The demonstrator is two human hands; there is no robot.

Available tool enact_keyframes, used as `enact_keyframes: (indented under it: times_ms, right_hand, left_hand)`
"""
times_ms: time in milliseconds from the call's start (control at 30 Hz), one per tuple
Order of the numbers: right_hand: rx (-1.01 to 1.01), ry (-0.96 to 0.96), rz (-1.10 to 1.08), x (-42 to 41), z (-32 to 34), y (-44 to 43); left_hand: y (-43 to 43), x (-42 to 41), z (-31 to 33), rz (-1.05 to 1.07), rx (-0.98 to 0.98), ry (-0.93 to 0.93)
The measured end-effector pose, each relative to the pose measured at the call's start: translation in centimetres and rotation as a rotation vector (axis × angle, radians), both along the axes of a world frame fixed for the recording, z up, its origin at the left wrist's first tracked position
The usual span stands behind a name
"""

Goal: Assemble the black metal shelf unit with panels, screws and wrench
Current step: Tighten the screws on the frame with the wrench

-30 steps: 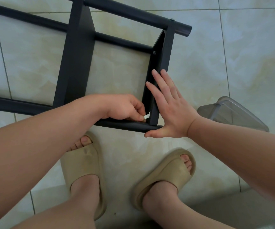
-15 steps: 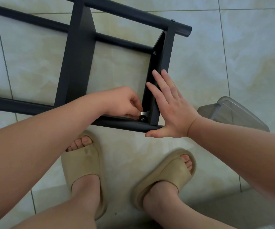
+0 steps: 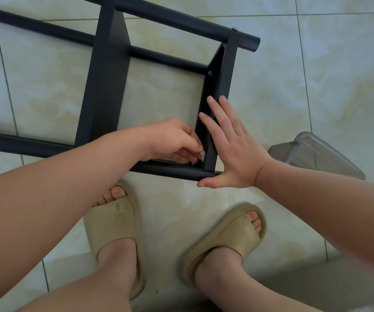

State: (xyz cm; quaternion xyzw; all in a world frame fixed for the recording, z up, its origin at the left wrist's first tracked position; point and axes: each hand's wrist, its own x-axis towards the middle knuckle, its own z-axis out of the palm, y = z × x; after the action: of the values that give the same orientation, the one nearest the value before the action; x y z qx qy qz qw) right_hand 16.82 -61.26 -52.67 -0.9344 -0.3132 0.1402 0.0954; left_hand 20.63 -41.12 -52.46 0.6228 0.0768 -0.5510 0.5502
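Matte black tubular shelf frame (image 3: 105, 86) runs left-right over glossy floor tiles (image 3: 316, 86); left hand (image 3: 170, 141) pinches a silvery wrench (image 3: 202, 155), right hand (image 3: 233, 149) presses flat.

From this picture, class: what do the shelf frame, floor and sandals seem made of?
Shelf frame: likely metal, matte black coat, tubular rails. Floor: probably ceramic tile; glossy, grout lines. Sandals: maybe foam or rubber, matte beige, moulded in one piece.

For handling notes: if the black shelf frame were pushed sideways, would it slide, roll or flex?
Probably slides: the shelf frame sits on glossy floor tiles, and the right hand presses flat against its end panel, seemingly bracing it while the left hand pinches the wrench. Likely stiff: metal tubes screwed to crosswise panels. Unlikely to roll; those panels block that.
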Motion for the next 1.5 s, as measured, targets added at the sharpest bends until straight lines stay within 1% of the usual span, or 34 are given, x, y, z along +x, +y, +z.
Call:
enact_keyframes:
  times_ms: [133,267,400,567,700,800,900,1033,1200,1333,1500]
  right_hand:
    - [0.003,0.004,-0.001,0.0,0.0,0.0]
    - [0.010,0.010,-0.007,0.0,0.0,0.0]
    - [0.016,0.012,-0.008,0.0,0.0,0.0]
    - [0.004,0.011,-0.009,0.0,0.0,0.0]
    - [0.008,0.010,-0.007,0.0,0.0,0.0]
    - [0.012,0.011,-0.010,0.0,0.0,0.0]
    - [0.014,0.015,-0.011,0.0,0.0,0.0]
    - [0.001,0.016,-0.008,0.0,0.0,0.0]
    - [0.013,0.015,-0.006,0.0,0.0,0.0]
    - [0.012,0.020,-0.004,0.0,0.0,0.1]
    - [0.015,0.012,-0.002,0.0,0.1,0.0]
  left_hand:
    - [-0.5,0.0,-0.1,0.099,0.013,0.004]
    - [-0.6,0.2,-0.2,0.185,-0.021,0.033]
    - [0.0,0.2,-0.5,0.129,-0.065,0.007]
    - [0.1,0.0,-0.7,0.129,-0.011,-0.068]
    - [-0.1,0.1,-0.6,0.082,0.032,-0.134]
    - [-0.2,0.1,-0.7,0.071,0.038,-0.143]
    - [-0.3,-0.1,-0.8,0.089,0.041,-0.149]
    - [-0.5,0.0,-0.5,0.169,0.056,-0.166]
    - [-0.8,0.2,-0.3,0.203,0.042,-0.132]
    - [-0.4,0.3,-0.3,0.238,-0.006,-0.043]
    - [0.4,0.6,-0.2,0.196,-0.006,0.008]
